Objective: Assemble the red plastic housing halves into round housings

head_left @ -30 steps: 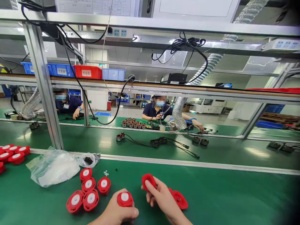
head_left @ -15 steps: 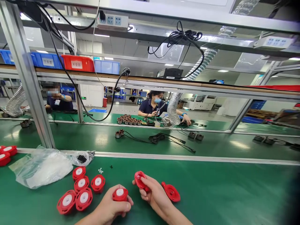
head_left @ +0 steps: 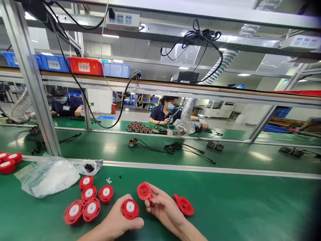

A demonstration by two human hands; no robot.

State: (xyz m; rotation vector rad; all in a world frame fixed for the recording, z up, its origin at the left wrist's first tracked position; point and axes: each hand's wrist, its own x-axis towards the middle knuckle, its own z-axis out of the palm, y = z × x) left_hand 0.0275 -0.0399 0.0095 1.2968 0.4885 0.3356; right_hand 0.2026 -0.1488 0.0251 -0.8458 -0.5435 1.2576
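Observation:
My left hand (head_left: 119, 217) is wrapped round a red housing with a white disc (head_left: 130, 209), its white face turned up. Just right of it, my right hand (head_left: 163, 207) grips a red cover (head_left: 144, 191) by its short stem, the round hollow side facing me. The two parts are apart. Another red cover (head_left: 185, 205) lies on the green table beyond my right wrist. Several red housings with white discs, one of them a single piece (head_left: 106, 194), stand left of my left hand.
Small white pieces (head_left: 108, 180) and black pieces (head_left: 120, 176) lie behind the housings. A clear plastic bag (head_left: 50, 177) and a small bag of black parts (head_left: 89, 168) rest near the metal rail (head_left: 200, 168). Beyond it are cables (head_left: 173, 147) and two people.
The cover in my right hand has turned its hollow side toward me and moved slightly left. The housing in my left hand has tilted its white face toward me.

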